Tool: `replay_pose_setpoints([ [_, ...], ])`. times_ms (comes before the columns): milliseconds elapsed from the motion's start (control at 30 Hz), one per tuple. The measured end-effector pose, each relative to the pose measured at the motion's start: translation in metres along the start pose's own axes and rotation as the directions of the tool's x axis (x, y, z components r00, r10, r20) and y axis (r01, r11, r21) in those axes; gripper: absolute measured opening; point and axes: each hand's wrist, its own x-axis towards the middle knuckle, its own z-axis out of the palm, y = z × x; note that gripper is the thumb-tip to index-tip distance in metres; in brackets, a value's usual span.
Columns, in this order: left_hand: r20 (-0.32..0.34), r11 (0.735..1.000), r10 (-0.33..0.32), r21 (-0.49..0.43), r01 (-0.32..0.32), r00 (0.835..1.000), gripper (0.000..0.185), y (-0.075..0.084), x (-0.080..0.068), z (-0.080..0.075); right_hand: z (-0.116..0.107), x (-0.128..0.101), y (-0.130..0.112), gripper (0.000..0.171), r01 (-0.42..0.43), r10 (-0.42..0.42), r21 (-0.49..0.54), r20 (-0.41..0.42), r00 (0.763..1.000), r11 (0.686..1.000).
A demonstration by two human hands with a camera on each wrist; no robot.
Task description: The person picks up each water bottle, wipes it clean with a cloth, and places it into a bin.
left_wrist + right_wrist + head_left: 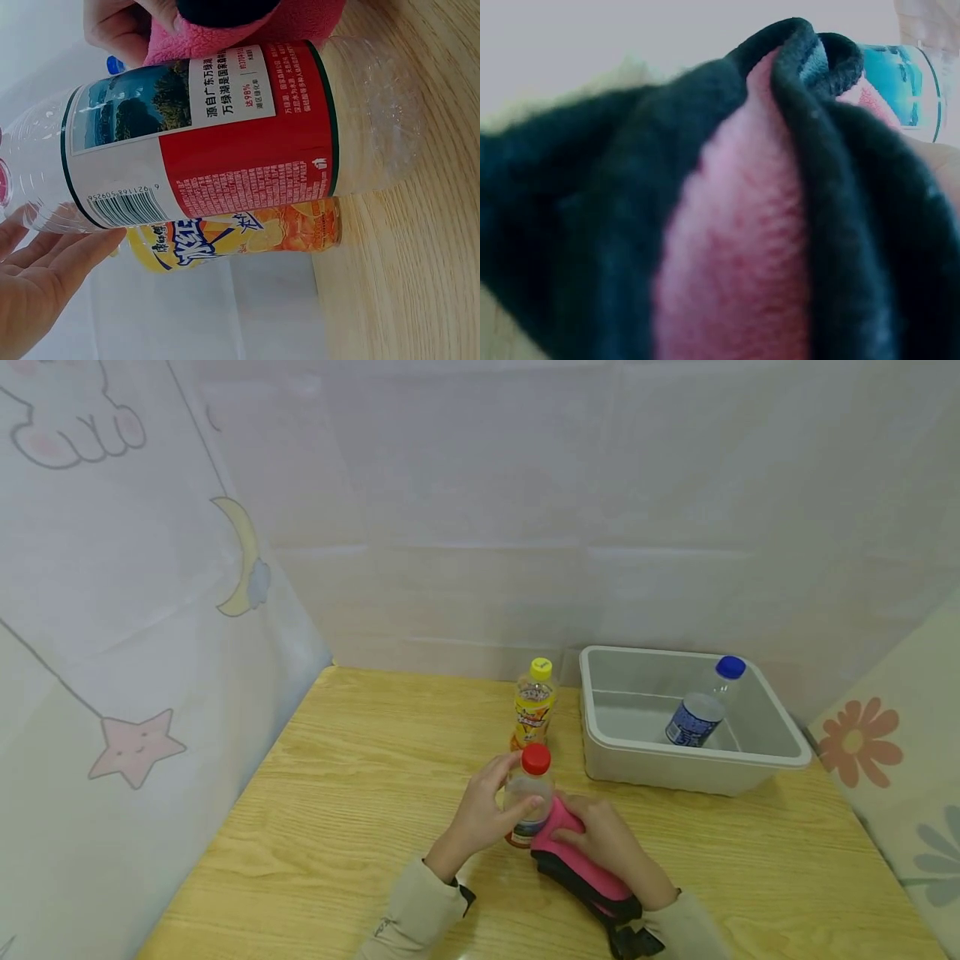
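A clear plastic bottle (527, 831) with a red cap (536, 758) stands upright on the wooden table. My left hand (482, 804) grips its upper part, thumb on the near side and fingers round the far side. In the left wrist view, the bottle's red and white label (247, 157) shows a lake picture and a barcode. My right hand (606, 842) holds a folded pink cloth (581, 862) with a black edge against the bottle's right side. The fleecy cloth (735, 240) fills most of the right wrist view and hides much of that hand.
Just behind the held bottle stands a yellow-capped drink bottle (533, 714) with an orange and yellow label. A pale plastic bin (660, 774) sits at the back right, and inside it leans a blue-capped bottle (696, 718). Printed cloth walls (450, 527) border the wooden table (337, 793).
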Motion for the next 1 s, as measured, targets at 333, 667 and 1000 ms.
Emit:
replay_pose_setpoints([
  [333, 0.055, 0.996, -0.067, -0.059, 0.070, 0.996, 0.053, 0.001, 0.000, -0.003, -0.008, -0.001, 0.001, 0.050, -0.025, 0.025, 0.018, -0.015, 1.000, 1.000],
  [667, 0.083, 0.995, -0.056, -0.084, 0.063, 0.995, 0.050, 0.001, 0.001, -0.006, -0.030, 0.002, -0.004, 0.047, 0.024, -0.022, 0.025, -0.073, 0.997, 0.999],
  [1000, 0.043, 0.997, 0.014, -0.076, -0.011, 0.999, 0.046, -0.003, 0.000, -0.009, -0.056, 0.010, -0.008, 0.046, 0.088, -0.090, -0.021, -0.119, 0.989, 0.996],
])
